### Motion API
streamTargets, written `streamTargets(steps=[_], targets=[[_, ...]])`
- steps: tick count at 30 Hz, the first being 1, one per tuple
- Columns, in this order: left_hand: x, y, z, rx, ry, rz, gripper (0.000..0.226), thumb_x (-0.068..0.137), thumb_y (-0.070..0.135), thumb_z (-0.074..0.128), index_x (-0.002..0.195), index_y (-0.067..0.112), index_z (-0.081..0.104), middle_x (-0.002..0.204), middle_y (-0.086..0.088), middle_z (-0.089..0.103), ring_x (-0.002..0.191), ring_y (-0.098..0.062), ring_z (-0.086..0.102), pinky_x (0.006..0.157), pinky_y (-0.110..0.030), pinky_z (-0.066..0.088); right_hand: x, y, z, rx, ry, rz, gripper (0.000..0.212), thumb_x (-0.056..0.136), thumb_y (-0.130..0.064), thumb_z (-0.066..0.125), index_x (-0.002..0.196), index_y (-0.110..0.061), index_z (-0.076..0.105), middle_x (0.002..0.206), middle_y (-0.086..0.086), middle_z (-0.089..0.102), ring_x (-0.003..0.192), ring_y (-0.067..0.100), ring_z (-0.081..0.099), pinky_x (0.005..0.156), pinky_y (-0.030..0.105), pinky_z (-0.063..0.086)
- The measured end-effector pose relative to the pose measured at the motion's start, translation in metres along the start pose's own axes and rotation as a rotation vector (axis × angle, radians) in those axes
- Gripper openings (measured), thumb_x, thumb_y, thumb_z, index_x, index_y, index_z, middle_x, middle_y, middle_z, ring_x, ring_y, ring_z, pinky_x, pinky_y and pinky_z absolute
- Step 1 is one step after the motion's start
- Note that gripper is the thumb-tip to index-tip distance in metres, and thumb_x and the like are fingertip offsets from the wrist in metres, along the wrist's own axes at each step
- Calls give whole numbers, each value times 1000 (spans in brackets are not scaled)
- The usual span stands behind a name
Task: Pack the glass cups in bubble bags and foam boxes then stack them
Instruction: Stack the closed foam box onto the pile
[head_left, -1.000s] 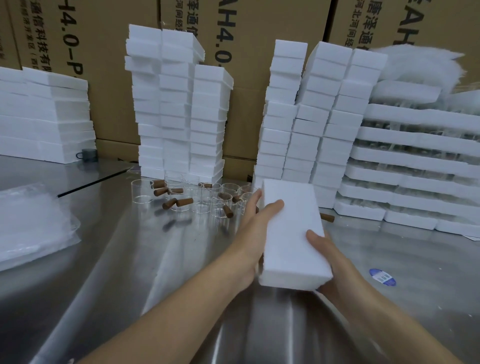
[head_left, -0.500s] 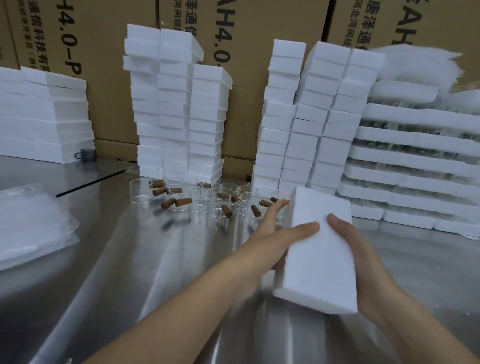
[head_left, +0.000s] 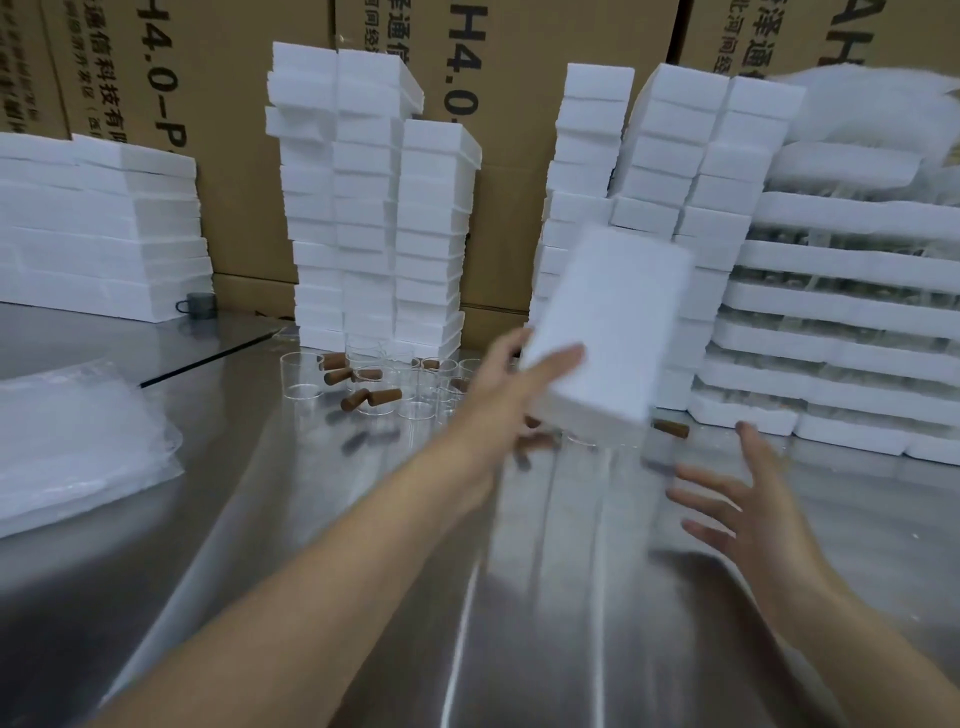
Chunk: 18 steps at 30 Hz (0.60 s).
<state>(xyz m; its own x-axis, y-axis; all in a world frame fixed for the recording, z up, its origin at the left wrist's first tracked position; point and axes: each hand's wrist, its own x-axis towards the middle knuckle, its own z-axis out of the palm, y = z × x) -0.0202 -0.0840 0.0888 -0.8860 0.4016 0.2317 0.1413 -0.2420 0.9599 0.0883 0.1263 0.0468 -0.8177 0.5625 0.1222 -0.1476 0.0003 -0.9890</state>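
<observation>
At the back wall, the cardboard cartons (head_left: 519, 156) run off the top of frame, their print half covered by foam. The steel table (head_left: 311, 597) fills the rest: brushed, glossy, streaked with reflections.

The foam slabs (head_left: 98, 228) piled far left are cut by the left edge. The foam trays (head_left: 852, 312) layered far right are cut by the right edge. There's something glassy between the layers, too murky to identify. Two columns of foam boxes stand against the cartons, the left stack (head_left: 363, 208) and the right stack (head_left: 675, 156). The bubble bags (head_left: 78, 441) lie in a flat pile at left, also cut off.

The foam box (head_left: 608, 332) is in the air above the table, in front of the right stack's lower half. It's motion-blurred, with soft edges. The broad face is toward you and the long axis runs up and away, top end leaning slightly right.

Your left hand (head_left: 514, 395) grasps its lower left corner, thumb on the broad face, fingers round the far side and mostly hidden. Your right hand (head_left: 753, 499) is released, fingers spread, below and right of the box and clear of it.

The glass cups (head_left: 301, 379) cluster on the table at the foot of the left stack. The right part of the cluster is hidden behind your left hand and the box. Brown pegs (head_left: 371, 399) lie among them. I can't tell whether they're attached to the cups. A small grey mug (head_left: 200, 304) sits at the foot of the slabs.
</observation>
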Motion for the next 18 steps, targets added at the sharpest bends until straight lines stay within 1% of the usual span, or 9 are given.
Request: streamTargets(steps=[2,3,5,7,9,13,15,16,18], targets=[[27,20,-25,-65,110,29,54,80,60,81,126,41,60,121,-6,72,98,-28,72,80,-41,63,7,13,-4,-188,-1,-35,79,76,-77,57,147,-48,40,111,10,75,90,25,76,79,41,55],[43,29,-36,-79,163,23,48,88,59,77,127,38,58,121,-7,69,100,-27,72,79,-38,65,11,19,-4,-267,-22,-58,75,77,-75,58,145,-50,41,109,7,75,86,20,76,78,38,54],[77,40,-54,-25,243,-33,52,95,58,71,138,35,52,127,-8,64,111,-28,68,93,-42,64,18,29,-5,-381,-76,-105,56,83,-75,57,135,-60,46,100,-4,76,81,10,75,77,35,52],[113,47,-64,73,278,-83,59,97,59,68,145,34,48,131,-7,64,119,-29,64,99,-44,60,24,34,-5,-439,-99,-136,41,85,-74,57,125,-67,49,93,-10,76,81,6,75,79,34,51],[144,49,-64,139,272,-102,59,98,58,65,147,31,46,130,-6,65,121,-29,62,102,-45,55,26,35,-4,-457,-106,-152,39,84,-73,56,121,-65,52,90,-13,76,81,5,75,79,31,50],[199,42,-52,212,283,-145,54,100,57,62,142,27,49,126,-8,68,119,-28,63,112,-50,50,30,35,-4,-462,-99,-156,41,83,-70,54,119,-53,59,85,-9,78,76,3,72,79,30,48],[220,32,-50,225,301,-177,52,100,56,61,141,26,50,125,-8,70,114,-26,66,107,-45,53,31,34,-2,-456,-94,-158,40,80,-68,54,114,-48,62,80,-8,77,73,1,71,78,27,46],[228,26,-50,218,308,-192,50,101,55,61,140,25,51,121,-8,71,107,-24,69,99,-39,58,33,35,-1,-458,-87,-160,41,79,-66,55,112,-45,64,78,-6,77,71,2,70,77,26,46],[242,14,-52,195,320,-220,42,103,49,61,134,22,53,105,-5,72,88,-18,70,68,-26,60,37,38,0,-460,-71,-155,42,77,-62,57,110,-38,67,73,-1,76,65,6,68,73,22,48]])
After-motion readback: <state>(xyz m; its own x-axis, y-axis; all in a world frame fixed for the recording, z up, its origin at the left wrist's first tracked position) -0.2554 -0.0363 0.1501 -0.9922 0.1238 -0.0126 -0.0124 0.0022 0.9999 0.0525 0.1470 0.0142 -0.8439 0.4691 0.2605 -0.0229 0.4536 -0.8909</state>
